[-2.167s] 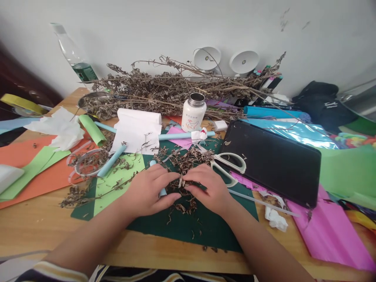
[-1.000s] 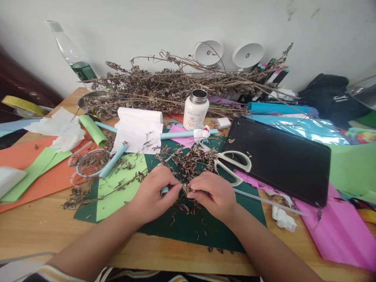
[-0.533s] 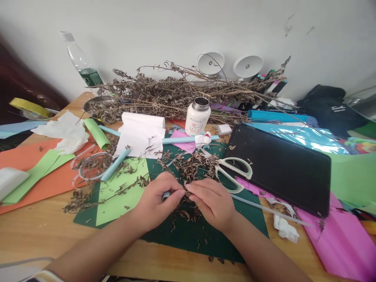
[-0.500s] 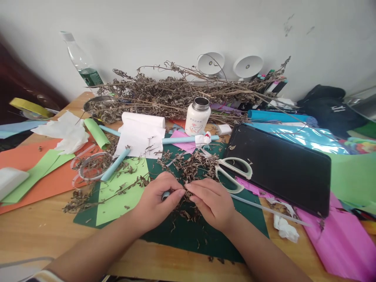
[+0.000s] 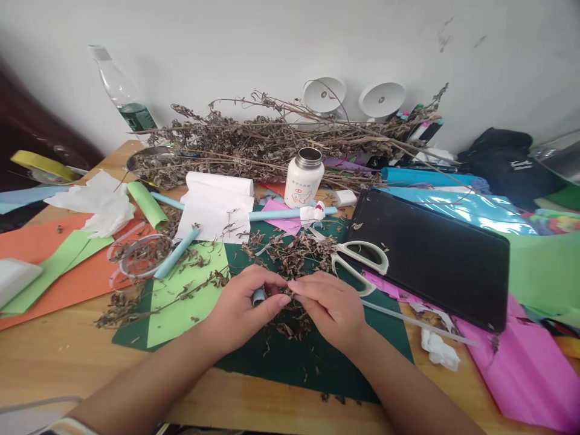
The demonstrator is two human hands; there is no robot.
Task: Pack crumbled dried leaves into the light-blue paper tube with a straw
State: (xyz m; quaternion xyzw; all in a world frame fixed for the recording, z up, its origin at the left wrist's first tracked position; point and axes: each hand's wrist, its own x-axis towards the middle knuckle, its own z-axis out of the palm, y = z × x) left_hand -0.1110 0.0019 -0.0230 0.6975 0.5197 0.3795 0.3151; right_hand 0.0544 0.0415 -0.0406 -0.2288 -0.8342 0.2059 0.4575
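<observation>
Nearest, a few brown crumbs lie on the wooden table [image 5: 254,405] just beyond its front edge, next to a dark green mat [image 5: 342,365]. Over the middle of the mat the person's two hands come together. The left hand [image 5: 247,308] is curled, with a narrow gap between thumb and forefinger; the right hand [image 5: 333,308] is bent inward, its fingertips bunched and meeting those of the left. Whether either one pinches a leaf cannot be told. The dried leaves [image 5: 296,257] lie on the mat under the fingertips and in a loose heap just past them. The end of a light-blue paper tube [image 5: 258,296] shows behind the left thumb.

To the left, a dried sprig [image 5: 116,310] stretches across a light green sheet [image 5: 170,323]. To the right, scissors [image 5: 385,260] lie beside the heap, one handle loop overlapping a black tablet [image 5: 435,254], which partly covers pink paper [image 5: 523,368].

Farther off, a white bottle [image 5: 303,181] stands upright with its mouth open, right of a partly rolled white sheet [image 5: 215,208]. Behind them a long bundle of dried stems [image 5: 254,136] spreads before the wall [image 5: 226,42], a clear bottle [image 5: 120,90] at its left end.
</observation>
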